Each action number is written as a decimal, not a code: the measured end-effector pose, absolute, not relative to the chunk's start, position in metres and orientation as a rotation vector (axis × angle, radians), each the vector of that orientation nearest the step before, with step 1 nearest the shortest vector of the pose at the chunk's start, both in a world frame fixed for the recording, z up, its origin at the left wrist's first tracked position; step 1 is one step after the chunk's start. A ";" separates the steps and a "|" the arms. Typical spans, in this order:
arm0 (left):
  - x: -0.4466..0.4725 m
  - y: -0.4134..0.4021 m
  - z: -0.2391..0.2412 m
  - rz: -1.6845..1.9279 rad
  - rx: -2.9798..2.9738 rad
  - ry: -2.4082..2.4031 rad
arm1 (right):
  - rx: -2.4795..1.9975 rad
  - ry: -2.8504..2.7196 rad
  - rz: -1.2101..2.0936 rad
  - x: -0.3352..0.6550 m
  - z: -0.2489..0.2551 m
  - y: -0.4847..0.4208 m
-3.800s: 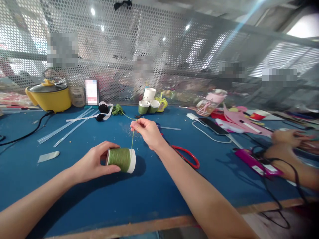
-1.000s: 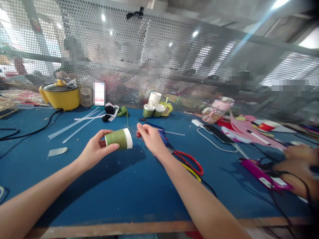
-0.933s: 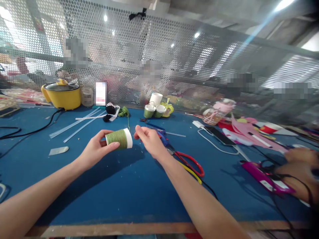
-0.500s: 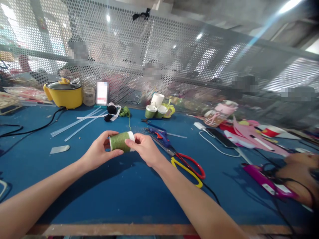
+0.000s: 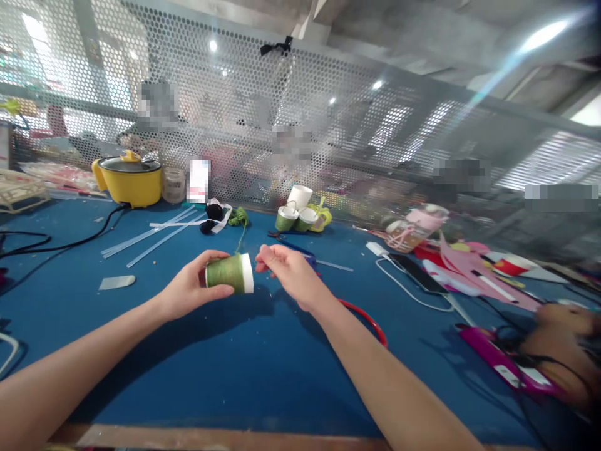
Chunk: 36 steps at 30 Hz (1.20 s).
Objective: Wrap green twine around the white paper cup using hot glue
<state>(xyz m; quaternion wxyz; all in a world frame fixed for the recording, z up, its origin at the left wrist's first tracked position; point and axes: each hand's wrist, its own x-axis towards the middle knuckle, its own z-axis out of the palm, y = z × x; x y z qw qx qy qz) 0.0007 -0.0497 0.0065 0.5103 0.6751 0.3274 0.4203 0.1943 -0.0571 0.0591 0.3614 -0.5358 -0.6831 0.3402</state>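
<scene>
My left hand (image 5: 191, 285) is wrapped round a paper cup (image 5: 228, 274) lying on its side in the air above the table. Green yarn covers the cup's wall, and a white band shows at its right end. From the top of the cup a strand runs back to a small bundle of green yarn (image 5: 238, 217). Just right of the white end, apart from it, is my right hand (image 5: 291, 272), its fingers loosely bent and nothing visible in them. Partly hidden beneath my right arm are scissors with a red handle (image 5: 364, 316) and a blue glue gun (image 5: 307, 255).
Cups partly wrapped in green (image 5: 286, 218) stand at the back by the perforated screen (image 5: 225, 141). Left are a yellow electric pot (image 5: 134, 185), clear glue sticks (image 5: 154, 244) and a cord. Right are a phone (image 5: 416, 272), pink pieces (image 5: 469, 269) and another person's hand (image 5: 561, 351) near a purple tool (image 5: 507, 360).
My right hand has let go of the cup's white end and moved slightly right. My left hand still holds the cup. The whole view has shifted a little.
</scene>
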 end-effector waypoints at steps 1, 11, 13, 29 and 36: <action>0.001 -0.050 0.005 1.012 1.680 0.803 | -1.401 -1.743 0.913 0.195 0.059 -0.057; 0.001 -0.052 0.002 0.996 2.085 0.820 | -1.536 -1.847 0.656 0.195 0.057 -0.059; 0.001 -0.054 0.003 0.983 2.158 0.779 | -1.501 -1.892 0.740 0.196 0.058 -0.057; 0.003 -0.061 0.002 0.847 2.129 0.792 | -1.211 -1.741 1.366 0.155 0.064 -0.012; 0.001 -0.062 0.007 0.813 2.347 0.711 | -1.571 -2.008 1.302 0.151 0.056 0.000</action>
